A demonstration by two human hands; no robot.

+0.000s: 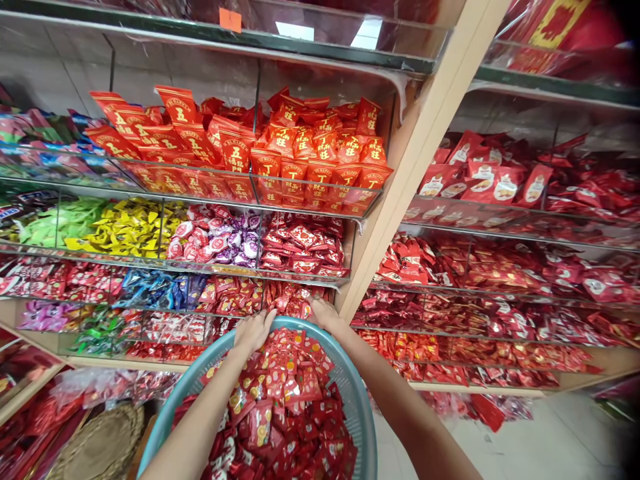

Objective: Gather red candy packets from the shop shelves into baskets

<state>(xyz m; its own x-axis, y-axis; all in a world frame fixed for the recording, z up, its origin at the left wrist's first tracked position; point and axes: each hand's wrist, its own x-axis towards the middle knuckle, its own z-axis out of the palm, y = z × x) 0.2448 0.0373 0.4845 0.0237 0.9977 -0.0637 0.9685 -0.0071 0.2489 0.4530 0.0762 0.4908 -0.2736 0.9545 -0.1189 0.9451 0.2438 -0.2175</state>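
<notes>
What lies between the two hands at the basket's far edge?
Head view: the teal basket rim runs between the left hand and right hand, with red candy packets heaped just inside it.

At eleven o'clock, the red packets (181, 110) carry a gold "五". At twelve o'clock, the orange-red packets (320, 157) show "旺" and "丁". Print on the other wrappers is too small to read.

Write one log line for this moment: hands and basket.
left hand flat at far basket rim | right hand at same rim | basket full of red packets | shelf beyond rim
</notes>
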